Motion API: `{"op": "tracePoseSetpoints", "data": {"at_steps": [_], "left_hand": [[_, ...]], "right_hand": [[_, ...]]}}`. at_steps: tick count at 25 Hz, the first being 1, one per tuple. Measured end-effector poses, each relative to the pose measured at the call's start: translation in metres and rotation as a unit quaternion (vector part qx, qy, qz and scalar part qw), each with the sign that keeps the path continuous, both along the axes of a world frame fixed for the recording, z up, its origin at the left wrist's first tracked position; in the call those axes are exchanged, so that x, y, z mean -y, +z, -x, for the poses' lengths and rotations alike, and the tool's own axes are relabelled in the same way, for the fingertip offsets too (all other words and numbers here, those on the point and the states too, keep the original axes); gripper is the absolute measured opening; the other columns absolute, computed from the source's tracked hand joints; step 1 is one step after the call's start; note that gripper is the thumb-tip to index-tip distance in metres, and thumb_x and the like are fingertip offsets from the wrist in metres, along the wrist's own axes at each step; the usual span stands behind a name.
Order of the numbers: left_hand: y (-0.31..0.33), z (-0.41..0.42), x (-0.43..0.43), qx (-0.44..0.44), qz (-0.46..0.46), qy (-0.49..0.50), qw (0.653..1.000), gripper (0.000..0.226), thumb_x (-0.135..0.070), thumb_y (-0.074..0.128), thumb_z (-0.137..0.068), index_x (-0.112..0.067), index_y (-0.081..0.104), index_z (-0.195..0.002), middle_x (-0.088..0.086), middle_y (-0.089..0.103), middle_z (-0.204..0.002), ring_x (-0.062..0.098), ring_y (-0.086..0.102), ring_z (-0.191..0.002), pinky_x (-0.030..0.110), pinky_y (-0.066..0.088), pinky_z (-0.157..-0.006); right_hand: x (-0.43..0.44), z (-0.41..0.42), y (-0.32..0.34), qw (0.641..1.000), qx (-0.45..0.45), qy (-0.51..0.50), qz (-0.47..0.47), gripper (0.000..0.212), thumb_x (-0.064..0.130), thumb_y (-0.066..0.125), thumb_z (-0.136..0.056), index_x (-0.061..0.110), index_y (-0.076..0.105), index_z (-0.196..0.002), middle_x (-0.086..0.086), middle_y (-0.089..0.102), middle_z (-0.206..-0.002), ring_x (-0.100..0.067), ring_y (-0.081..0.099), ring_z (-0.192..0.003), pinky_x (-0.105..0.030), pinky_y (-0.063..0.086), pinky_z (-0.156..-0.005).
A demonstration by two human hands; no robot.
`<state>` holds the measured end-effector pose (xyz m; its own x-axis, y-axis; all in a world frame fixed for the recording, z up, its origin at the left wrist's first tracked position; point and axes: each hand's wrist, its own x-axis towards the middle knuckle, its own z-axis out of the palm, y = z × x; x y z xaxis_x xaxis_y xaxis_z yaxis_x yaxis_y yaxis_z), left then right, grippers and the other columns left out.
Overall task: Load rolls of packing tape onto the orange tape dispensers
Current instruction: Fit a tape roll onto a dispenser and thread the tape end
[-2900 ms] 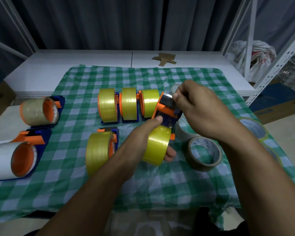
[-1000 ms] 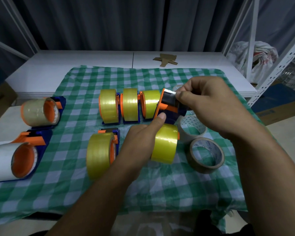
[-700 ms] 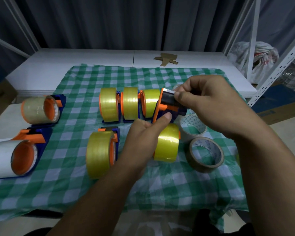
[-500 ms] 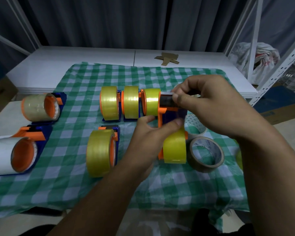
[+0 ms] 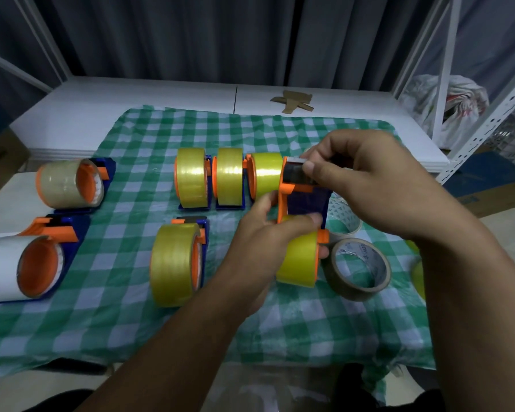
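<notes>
While left hand (image 5: 262, 245) grips roll (image 5: 299, 261) — right hand (image 5: 366, 179) pinches dispenser (image 5: 305, 200) above.

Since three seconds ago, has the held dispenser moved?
Yes. The held dispenser has shifted right, its yellow roll now close beside the brown tape roll.

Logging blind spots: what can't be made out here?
Head view:
Tape end at the held orange-and-blue plastic dispenser: right hand covers it.
Hub of held yellow tape roll: left hand covers it.
Far-right yellow tape roll: forearm hides most.
White tape roll: cut by left edge.
</notes>
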<state>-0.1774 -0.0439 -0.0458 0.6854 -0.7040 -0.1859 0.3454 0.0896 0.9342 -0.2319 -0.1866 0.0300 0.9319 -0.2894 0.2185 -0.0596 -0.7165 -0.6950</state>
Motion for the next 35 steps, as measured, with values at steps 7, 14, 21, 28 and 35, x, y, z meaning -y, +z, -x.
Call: {"op": "tracePoseSetpoints", "data": {"at_steps": [7, 14, 21, 28, 35], "left_hand": [[0.008, 0.004, -0.003, 0.043, -0.039, 0.032, 0.998, 0.024, -0.03, 0.065, -0.098, -0.027, 0.064, -0.122, 0.011, 0.076, -0.096, 0.026, 0.074, -0.069, 0.032, 0.06, -0.059], [0.01, 0.005, -0.004, 0.045, -0.046, 0.048, 0.997, 0.024, -0.031, 0.065, -0.098, -0.028, 0.063, -0.122, 0.007, 0.075, -0.102, 0.026, 0.073, -0.067, 0.035, 0.061, -0.06], [0.009, 0.005, -0.003, 0.053, -0.081, 0.07, 0.993, 0.025, -0.036, 0.065, -0.097, -0.031, 0.059, -0.121, 0.004, 0.074, -0.101, 0.023, 0.074, -0.064, 0.031, 0.058, -0.052], [-0.001, 0.002, -0.001, 0.102, -0.115, 0.09, 0.984, 0.021, -0.046, 0.06, -0.098, -0.037, 0.058, -0.116, -0.003, 0.074, -0.098, 0.025, 0.073, -0.058, 0.05, 0.063, -0.064], [-0.007, 0.002, -0.001, 0.137, -0.133, 0.096, 0.977, 0.022, -0.053, 0.058, -0.096, -0.039, 0.058, -0.113, -0.005, 0.074, -0.096, 0.027, 0.073, -0.055, 0.055, 0.061, -0.068]], "right_hand": [[-0.001, 0.0, -0.002, 1.0, -0.01, -0.011, 0.024, 0.014, 0.024, 0.067, -0.095, 0.019, 0.069, -0.083, 0.003, 0.071, -0.074, -0.007, 0.065, -0.068, -0.03, 0.053, -0.066], [-0.001, -0.004, -0.006, 0.999, 0.013, -0.025, 0.028, 0.012, 0.024, 0.068, -0.093, 0.019, 0.069, -0.082, 0.004, 0.071, -0.074, -0.013, 0.066, -0.072, -0.043, 0.056, -0.07], [-0.002, -0.006, -0.011, 0.997, -0.001, -0.007, 0.071, 0.014, 0.029, 0.063, -0.097, 0.02, 0.065, -0.087, 0.007, 0.069, -0.076, -0.006, 0.063, -0.073, -0.034, 0.052, -0.07], [-0.007, -0.01, -0.016, 0.994, -0.006, -0.02, 0.104, 0.018, 0.035, 0.063, -0.096, 0.019, 0.063, -0.089, 0.006, 0.068, -0.077, -0.009, 0.061, -0.078, -0.033, 0.048, -0.072], [-0.008, -0.012, -0.018, 0.991, -0.014, -0.014, 0.136, 0.023, 0.039, 0.06, -0.097, 0.018, 0.061, -0.09, 0.003, 0.066, -0.08, -0.016, 0.058, -0.078, -0.034, 0.041, -0.067]]}}
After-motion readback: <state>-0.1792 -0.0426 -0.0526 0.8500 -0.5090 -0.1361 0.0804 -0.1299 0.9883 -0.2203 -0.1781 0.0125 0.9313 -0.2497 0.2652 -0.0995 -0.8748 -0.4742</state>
